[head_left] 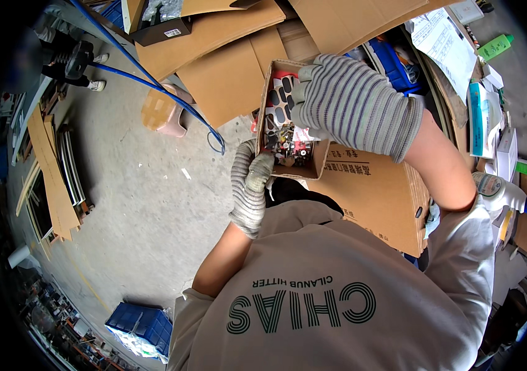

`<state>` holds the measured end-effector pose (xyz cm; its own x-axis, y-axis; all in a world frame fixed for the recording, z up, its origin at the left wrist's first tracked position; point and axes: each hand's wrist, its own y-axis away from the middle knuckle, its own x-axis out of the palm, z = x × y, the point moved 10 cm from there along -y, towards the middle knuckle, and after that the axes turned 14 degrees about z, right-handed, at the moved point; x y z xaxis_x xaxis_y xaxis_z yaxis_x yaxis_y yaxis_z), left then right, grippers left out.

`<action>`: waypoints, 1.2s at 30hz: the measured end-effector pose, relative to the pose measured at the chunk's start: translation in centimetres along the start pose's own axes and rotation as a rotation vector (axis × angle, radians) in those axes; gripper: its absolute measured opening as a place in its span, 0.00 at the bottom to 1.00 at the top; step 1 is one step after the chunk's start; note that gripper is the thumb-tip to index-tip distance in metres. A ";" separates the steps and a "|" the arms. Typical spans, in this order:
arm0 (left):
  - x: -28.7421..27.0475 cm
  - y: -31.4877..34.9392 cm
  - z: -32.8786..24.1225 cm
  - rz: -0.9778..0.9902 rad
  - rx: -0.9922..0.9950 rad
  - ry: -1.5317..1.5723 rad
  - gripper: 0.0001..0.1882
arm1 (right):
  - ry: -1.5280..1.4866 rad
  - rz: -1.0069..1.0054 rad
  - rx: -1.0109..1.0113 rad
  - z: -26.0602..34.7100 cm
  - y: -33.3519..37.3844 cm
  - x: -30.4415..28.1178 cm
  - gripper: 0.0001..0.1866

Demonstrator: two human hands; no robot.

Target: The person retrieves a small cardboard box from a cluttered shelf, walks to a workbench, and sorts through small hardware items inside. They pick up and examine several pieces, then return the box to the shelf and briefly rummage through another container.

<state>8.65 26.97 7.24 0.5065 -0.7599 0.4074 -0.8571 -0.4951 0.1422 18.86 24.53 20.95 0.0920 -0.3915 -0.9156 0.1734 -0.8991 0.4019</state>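
Watching from afar, I see grey floor point(146, 198) beyond a pale shirt point(337, 266), with a cardboard stack point(387, 201) to the right. The open box point(321, 157) is held ahead of the shirt, tipped so its inside faces me, probably for a clear look in. The right hand point(350, 102) bends its fingers over the box's right side into the opening; whether they pinch anything, I cannot tell. The left hand point(249, 185) grips the near left corner, thumb on the rim, seemingly bearing the weight. Inside lie dark ovals point(279, 115) and small parts point(288, 147). Green lettering crosses the shirt, upside down to me; dark print marks the stack.
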 end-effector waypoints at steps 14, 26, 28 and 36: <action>-0.5 0.4 0.6 0.046 -0.090 0.062 0.20 | 0.143 0.247 0.086 -0.7 -1.9 1.2 0.09; -1.5 1.9 5.5 0.115 -0.165 0.160 0.39 | 0.481 0.281 -0.237 4.1 -2.1 2.1 0.06; -1.0 2.8 4.3 0.047 -0.157 0.232 0.27 | 0.328 0.340 -0.271 3.8 -3.2 3.4 0.08; -3.4 6.8 0.8 -0.116 -0.138 0.034 0.19 | 0.172 0.083 -0.409 6.5 -5.6 1.1 0.08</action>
<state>1.15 25.82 6.16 0.6012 -0.6852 0.4111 -0.7991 -0.5143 0.3113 11.58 27.82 17.59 0.2778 -0.3892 -0.8783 0.5283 -0.7017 0.4780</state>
